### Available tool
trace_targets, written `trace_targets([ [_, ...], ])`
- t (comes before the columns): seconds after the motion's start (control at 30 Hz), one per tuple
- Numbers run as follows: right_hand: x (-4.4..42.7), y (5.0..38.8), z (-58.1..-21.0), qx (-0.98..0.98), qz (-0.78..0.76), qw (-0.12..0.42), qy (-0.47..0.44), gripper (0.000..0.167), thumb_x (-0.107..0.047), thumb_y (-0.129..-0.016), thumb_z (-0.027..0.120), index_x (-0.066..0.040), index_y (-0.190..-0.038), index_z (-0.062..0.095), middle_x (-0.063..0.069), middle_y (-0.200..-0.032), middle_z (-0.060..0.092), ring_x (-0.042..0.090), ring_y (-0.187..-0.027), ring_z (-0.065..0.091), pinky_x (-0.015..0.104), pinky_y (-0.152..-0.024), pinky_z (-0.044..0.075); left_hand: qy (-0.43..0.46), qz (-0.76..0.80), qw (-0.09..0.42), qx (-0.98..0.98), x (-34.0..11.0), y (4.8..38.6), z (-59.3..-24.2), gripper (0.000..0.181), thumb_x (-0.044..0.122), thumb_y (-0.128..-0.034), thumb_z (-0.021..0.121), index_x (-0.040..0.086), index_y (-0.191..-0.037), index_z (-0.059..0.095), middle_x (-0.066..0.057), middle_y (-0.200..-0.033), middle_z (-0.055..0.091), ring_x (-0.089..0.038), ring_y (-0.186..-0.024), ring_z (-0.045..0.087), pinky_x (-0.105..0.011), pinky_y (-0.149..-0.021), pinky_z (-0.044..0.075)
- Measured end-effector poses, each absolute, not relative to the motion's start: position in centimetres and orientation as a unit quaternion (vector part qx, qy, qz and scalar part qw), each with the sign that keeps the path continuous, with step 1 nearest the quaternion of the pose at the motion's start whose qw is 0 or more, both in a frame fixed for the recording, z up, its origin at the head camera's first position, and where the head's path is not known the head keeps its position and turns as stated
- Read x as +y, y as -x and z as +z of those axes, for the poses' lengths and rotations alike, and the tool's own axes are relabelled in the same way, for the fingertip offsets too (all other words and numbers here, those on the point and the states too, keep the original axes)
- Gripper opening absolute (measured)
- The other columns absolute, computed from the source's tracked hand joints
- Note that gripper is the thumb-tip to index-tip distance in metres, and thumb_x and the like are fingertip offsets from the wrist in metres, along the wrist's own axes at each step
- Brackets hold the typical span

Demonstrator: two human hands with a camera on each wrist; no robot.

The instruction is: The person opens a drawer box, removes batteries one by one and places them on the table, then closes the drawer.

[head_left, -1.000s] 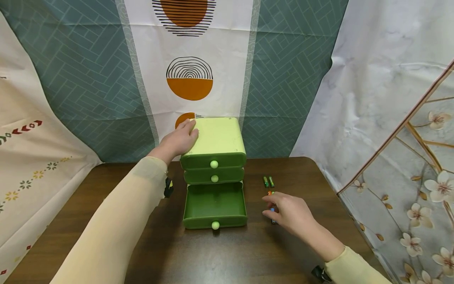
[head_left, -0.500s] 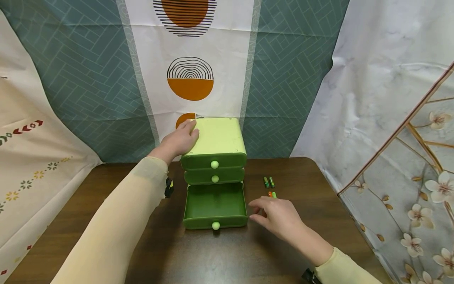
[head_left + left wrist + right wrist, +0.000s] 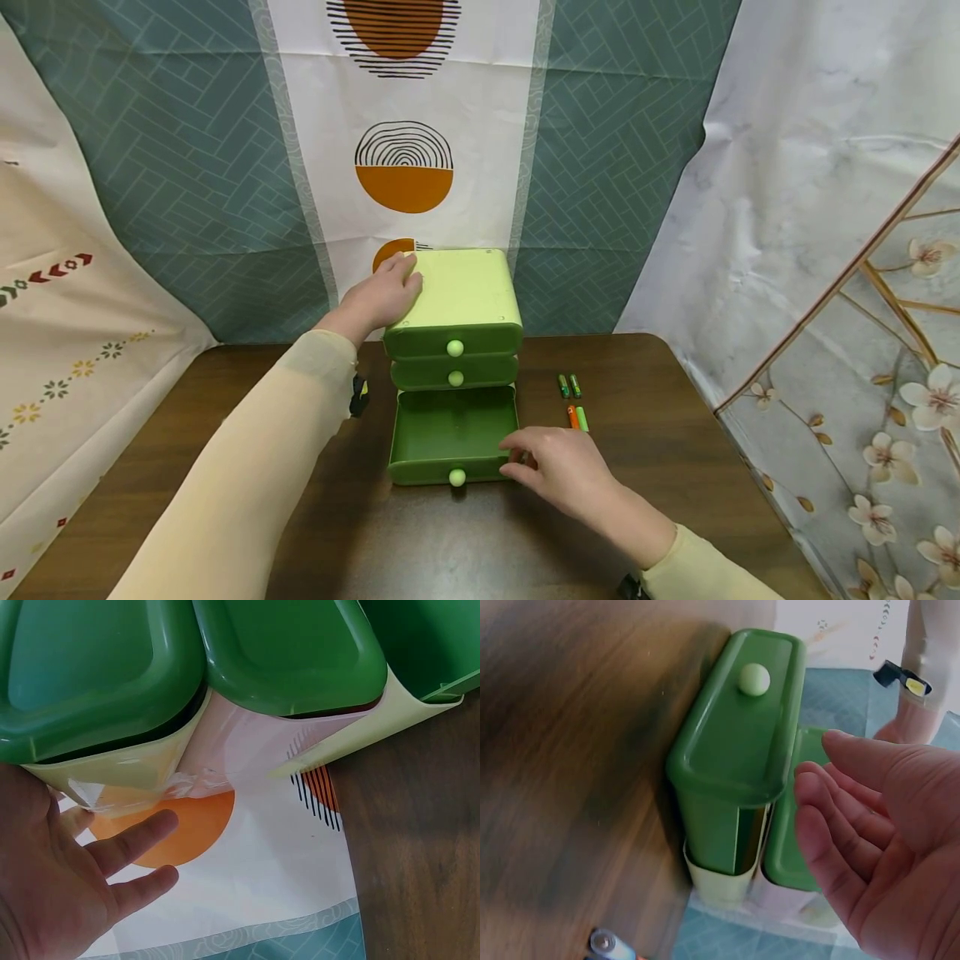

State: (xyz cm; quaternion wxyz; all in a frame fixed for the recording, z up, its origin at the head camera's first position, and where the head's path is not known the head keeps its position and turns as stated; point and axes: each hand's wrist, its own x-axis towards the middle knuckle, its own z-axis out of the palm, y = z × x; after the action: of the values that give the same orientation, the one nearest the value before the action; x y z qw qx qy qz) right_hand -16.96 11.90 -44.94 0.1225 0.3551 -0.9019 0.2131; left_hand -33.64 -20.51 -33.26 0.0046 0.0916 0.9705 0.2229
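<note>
A small desktop drawer cabinet (image 3: 467, 287) with a pale yellow-green top and green drawers stands on the table. Its bottom drawer (image 3: 457, 472) is pulled out, showing a bare green floor; the upper two are pushed in. My left hand (image 3: 378, 296) rests on the top's left edge, fingers spread along the cabinet's side in the left wrist view. My right hand (image 3: 566, 467) hovers at the open drawer's right front corner, fingers loosely bent. In the right wrist view no object shows between thumb and fingers. Whether the fingertips touch the drawer, I cannot tell.
Right of the cabinet lie two green batteries (image 3: 569, 386), then an orange battery (image 3: 573, 417) beside a light green battery (image 3: 582, 419). A blue battery (image 3: 611, 945) shows in the right wrist view. Patterned cloth (image 3: 630, 167) hangs behind the dark wooden table (image 3: 420, 550).
My right hand has moved left from over the batteries to the open drawer's corner, uncovering the orange and light green batteries. My left hand stays on the cabinet.
</note>
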Motion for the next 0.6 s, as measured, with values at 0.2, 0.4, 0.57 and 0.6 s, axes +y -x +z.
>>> trace_targets([
  [0.2,10.8,16.6,-45.3,-0.894,0.218,0.127,-0.369,0.021,-0.025,-0.092,0.093,-0.018,-0.111,0.085,-0.011,-0.095,0.080,0.002,-0.077,0.072,0.023,-0.060,0.050,-0.090,0.220,0.003,0.971,-20.5,33.7,-33.2,0.069,0.046,-0.1190,0.022,0.015,-0.180,0.013,-0.013,-0.186,0.003,-0.037,-0.170,0.007,-0.063,-0.132,0.021],
  [0.4,9.8,16.6,-45.5,-0.891,0.227,0.107,-0.378,0.019,-0.024,-0.094,0.091,-0.018,-0.111,0.086,-0.013,-0.091,0.079,0.001,-0.073,0.070,0.022,-0.059,0.049,-0.092,0.221,0.007,0.971,-20.5,33.6,-33.2,0.068,0.046,-0.1191,0.021,0.016,-0.180,0.013,-0.013,-0.186,0.002,-0.037,-0.170,0.008,-0.063,-0.131,0.021],
  [0.57,9.0,16.7,-45.8,-0.892,0.216,0.094,-0.386,0.020,-0.026,-0.095,0.090,-0.019,-0.113,0.085,-0.016,-0.091,0.079,0.000,-0.071,0.068,0.023,-0.059,0.049,-0.092,0.222,0.010,0.971,-20.4,33.7,-33.1,0.069,0.047,-0.1191,0.022,0.016,-0.180,0.012,-0.013,-0.186,0.002,-0.037,-0.170,0.007,-0.063,-0.132,0.021],
  [0.6,8.8,16.8,-45.9,-0.892,0.213,0.091,-0.387,0.020,-0.027,-0.096,0.090,-0.019,-0.113,0.085,-0.016,-0.092,0.079,0.000,-0.072,0.069,0.023,-0.060,0.049,-0.091,0.221,0.010,0.971,-20.4,33.7,-33.1,0.069,0.047,-0.1190,0.022,0.016,-0.180,0.012,-0.013,-0.186,0.002,-0.036,-0.170,0.007,-0.062,-0.132,0.021],
])
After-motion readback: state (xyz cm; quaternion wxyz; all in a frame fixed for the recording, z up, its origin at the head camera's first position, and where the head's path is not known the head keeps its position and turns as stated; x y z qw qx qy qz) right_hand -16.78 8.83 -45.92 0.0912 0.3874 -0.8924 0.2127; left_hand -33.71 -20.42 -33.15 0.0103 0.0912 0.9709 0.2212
